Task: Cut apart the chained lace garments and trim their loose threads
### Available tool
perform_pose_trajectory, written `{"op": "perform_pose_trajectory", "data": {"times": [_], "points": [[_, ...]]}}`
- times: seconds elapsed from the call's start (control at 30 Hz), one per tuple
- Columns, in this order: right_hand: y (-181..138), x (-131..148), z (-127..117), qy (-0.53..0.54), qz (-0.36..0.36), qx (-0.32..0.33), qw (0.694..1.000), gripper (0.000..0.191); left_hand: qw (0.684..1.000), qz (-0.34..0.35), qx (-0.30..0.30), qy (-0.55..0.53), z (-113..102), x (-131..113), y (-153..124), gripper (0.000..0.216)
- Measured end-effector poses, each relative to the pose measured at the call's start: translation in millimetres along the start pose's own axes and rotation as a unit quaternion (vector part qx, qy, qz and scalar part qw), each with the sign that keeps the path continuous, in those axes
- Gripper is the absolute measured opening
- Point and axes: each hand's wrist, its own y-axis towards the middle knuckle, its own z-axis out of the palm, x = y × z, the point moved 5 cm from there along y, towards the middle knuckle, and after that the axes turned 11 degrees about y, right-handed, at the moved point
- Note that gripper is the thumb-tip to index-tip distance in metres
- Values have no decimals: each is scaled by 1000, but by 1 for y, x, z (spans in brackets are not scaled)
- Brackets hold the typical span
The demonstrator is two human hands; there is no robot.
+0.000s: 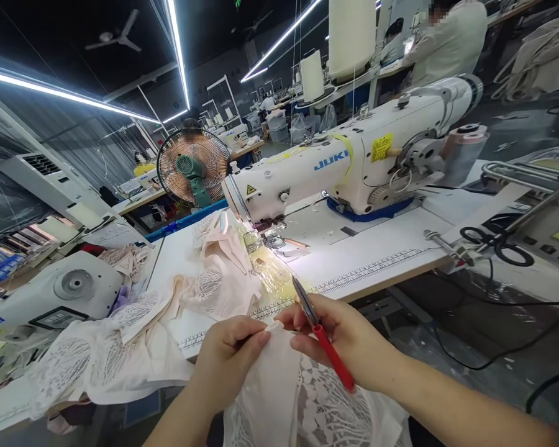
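My left hand [230, 347] is closed, thumb and fingers pinching the top edge of a pale cream lace bra [279, 385]. The bra hangs below both hands, its lower part cut off by the frame. My right hand [340, 335] is closed too, its fingertips at the same edge. Across its palm lies a red-handled tool [333, 357] with a narrow pointed metal blade, tip up and away from the cloth; I cannot tell its exact kind. More cream lace bras [135, 335] lie heaped on the table to the left, reaching toward the needle.
Ahead stands a white JUKI sewing machine [307, 167], its lamp lit. A ruler tape [368, 273] runs along the table's front edge. Black-handled scissors [507, 245] hang at right by a metal rack. A second machine [74, 292] stands left, a fan [193, 164] behind, people further back.
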Motion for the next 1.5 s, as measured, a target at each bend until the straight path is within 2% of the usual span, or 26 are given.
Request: {"op": "perform_pose_trajectory", "data": {"times": [0.1,0.2,0.3,0.4,0.6,0.87,0.93,1.03,1.13,1.2,1.27,1.37,1.5], "points": [[-4,-9,5,16,18,-21,999,21,997,30,-67,24,-7,3,-7,20],[-6,-12,12,7,6,-40,999,19,994,40,-97,26,-10,6,-13,19],[-6,-12,19,9,-19,-49,999,19,992,19,-124,11,-10,6,-17,17],[-5,-13,20,11,-28,-62,998,27,988,-16,-154,-24,-7,6,-22,19],[-6,-17,17,-15,-51,-94,994,16,981,-70,-162,-82,4,18,-27,37],[-9,-19,16,-34,-50,-108,992,12,972,-106,-150,-149,11,30,-22,38],[-8,-14,10,-51,-40,-85,994,13,971,-107,-143,-157,11,29,-20,38],[-6,1,-3,-141,-40,36,989,22,981,-88,-114,-131,12,20,-17,33],[-9,18,-17,-255,-39,193,947,34,991,-47,-88,-84,14,5,-13,26],[-12,25,-26,-300,-14,257,919,43,995,-26,-75,-60,17,-4,-10,25],[-16,28,-33,-342,17,273,899,50,997,-23,-54,-49,23,-10,-6,24],[-22,28,-41,-410,44,255,875,55,998,-30,-32,-46,31,-13,-1,22],[-24,27,-45,-445,59,247,859,59,998,-39,-22,-43,37,-15,3,21]]}}
